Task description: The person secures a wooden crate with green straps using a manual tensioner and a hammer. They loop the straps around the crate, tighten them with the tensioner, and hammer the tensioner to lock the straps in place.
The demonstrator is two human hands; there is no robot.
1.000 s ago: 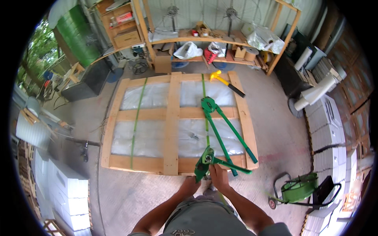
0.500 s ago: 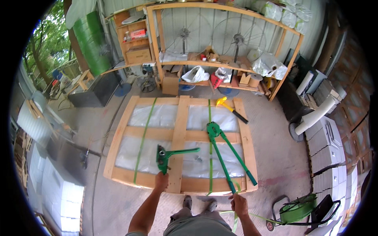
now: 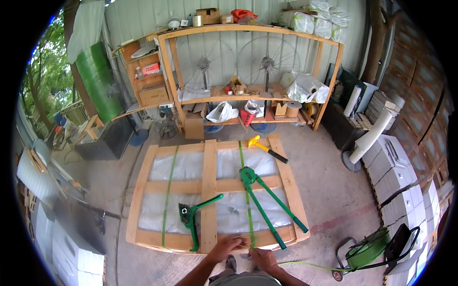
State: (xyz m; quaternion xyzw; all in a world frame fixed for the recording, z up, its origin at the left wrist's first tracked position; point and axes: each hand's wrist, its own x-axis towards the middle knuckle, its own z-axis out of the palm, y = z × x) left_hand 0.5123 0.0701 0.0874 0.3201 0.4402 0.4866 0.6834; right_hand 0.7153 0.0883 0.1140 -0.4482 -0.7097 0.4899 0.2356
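Observation:
A wooden crate frame (image 3: pixel 208 190) with white plastic sheeting under its slats lies in front of me, two green straps across it. At its near edge my left hand (image 3: pixel 230 245) is beside the right-hand green strap (image 3: pixel 250 219), fingers stretched toward it and somewhat blurred. Just right of it, my right hand (image 3: pixel 263 260) is closed on the strap's near end. A green strapping tensioner (image 3: pixel 191 219) rests on the crate, left of the middle slat. Green long-handled cutters (image 3: pixel 267 202) lie on the right half, handles toward me. Beyond them is a yellow claw hammer (image 3: pixel 267 149) with a black grip.
A green strap reel on a wheeled cart (image 3: pixel 367 250) stands at the right, its strap running toward my right hand. Wooden shelving (image 3: pixel 253 31) with fans and packages lines the far wall. Stacked white boxes (image 3: pixel 393 162) stand at right, more boxes (image 3: pixel 78 260) at left.
My left hand has let go of the tensioner, now lying on the crate, and moved right to the strap. My right hand has moved left, toward it. The view has shifted.

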